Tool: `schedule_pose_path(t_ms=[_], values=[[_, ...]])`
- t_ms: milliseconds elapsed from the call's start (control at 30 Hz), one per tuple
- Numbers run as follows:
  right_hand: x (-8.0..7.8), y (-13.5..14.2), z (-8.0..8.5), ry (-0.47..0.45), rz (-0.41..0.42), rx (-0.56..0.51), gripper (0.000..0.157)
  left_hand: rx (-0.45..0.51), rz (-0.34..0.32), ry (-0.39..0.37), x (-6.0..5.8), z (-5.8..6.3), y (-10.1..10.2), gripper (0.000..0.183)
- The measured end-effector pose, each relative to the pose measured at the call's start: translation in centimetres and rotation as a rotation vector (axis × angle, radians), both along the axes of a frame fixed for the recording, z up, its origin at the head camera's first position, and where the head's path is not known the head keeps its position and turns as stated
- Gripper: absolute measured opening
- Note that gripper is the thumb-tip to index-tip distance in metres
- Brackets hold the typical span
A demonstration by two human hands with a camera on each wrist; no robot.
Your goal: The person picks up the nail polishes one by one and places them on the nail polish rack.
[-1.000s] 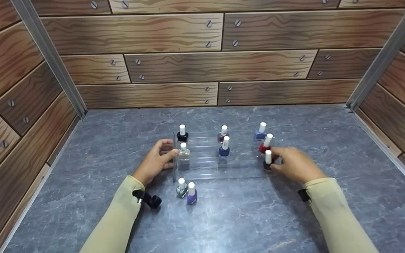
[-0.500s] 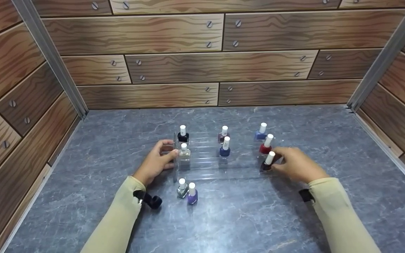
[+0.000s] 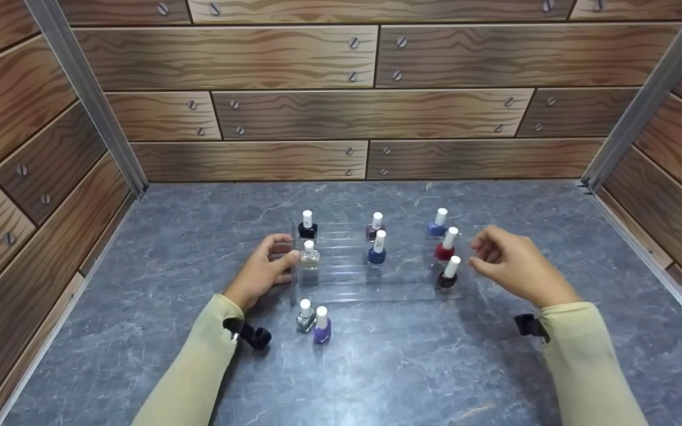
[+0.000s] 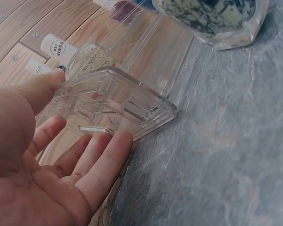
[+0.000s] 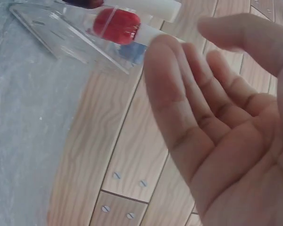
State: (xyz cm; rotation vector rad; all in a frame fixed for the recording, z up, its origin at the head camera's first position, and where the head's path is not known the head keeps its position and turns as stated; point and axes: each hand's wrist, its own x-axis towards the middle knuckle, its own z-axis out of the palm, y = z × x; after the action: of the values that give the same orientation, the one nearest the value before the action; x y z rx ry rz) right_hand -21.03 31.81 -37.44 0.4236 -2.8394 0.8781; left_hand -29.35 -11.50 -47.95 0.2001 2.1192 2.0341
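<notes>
A clear stepped display rack (image 3: 341, 290) stands on the table with several nail polish bottles on its steps. My left hand (image 3: 261, 269) touches the rack's left end; in the left wrist view the thumb lies at the end panel's (image 4: 127, 101) edge and the fairly straight fingers touch its outer side. Just inside stands a glittery clear bottle (image 3: 310, 255). My right hand (image 3: 512, 260) hovers right of the rack, fingers loosely bent, holding nothing. Nearest it are a red bottle (image 3: 444, 251) and a dark bottle (image 3: 447, 278) at the rack's right end, tilted slightly.
Farther along the rack are a black bottle (image 3: 308, 229), a mauve one (image 3: 375, 231), a dark blue one (image 3: 377, 254) and a light blue one (image 3: 437, 228). A glitter bottle (image 3: 305, 319) and a purple bottle (image 3: 322, 331) stand on the table (image 3: 400, 367) in front. Wood-patterned walls surround it.
My right hand has let go of the dark bottle at the rack's front right and moved up and right, away from it. The left hand has stayed at the rack's end.
</notes>
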Motion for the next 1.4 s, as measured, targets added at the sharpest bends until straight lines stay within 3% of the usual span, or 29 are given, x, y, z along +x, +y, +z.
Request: schedule_pose_path(t_ms=[133,267,567,767,1400], values=[[0.2,-0.6,0.1,0.149,-0.009,-0.032,0.009,-0.008,-0.002,-0.002,-0.1,-0.1,0.0,0.048],[0.2,-1.5,0.0,0.227,0.004,-0.042,0.006,-0.009,-0.002,-0.006,-0.1,-0.2,-0.1,0.048],[0.4,-2.5,-0.5,0.237,0.089,-0.06,0.008,-0.003,0.003,-0.007,-0.2,-0.5,0.1,0.048],[0.1,-2.9,-0.9,0.173,0.125,-0.048,0.008,-0.018,0.018,0.002,-0.1,-0.3,0.1,0.046],[0.2,-2.6,-0.6,0.155,0.057,-0.059,0.003,-0.006,0.03,0.001,0.1,0.1,0.2,0.044]])
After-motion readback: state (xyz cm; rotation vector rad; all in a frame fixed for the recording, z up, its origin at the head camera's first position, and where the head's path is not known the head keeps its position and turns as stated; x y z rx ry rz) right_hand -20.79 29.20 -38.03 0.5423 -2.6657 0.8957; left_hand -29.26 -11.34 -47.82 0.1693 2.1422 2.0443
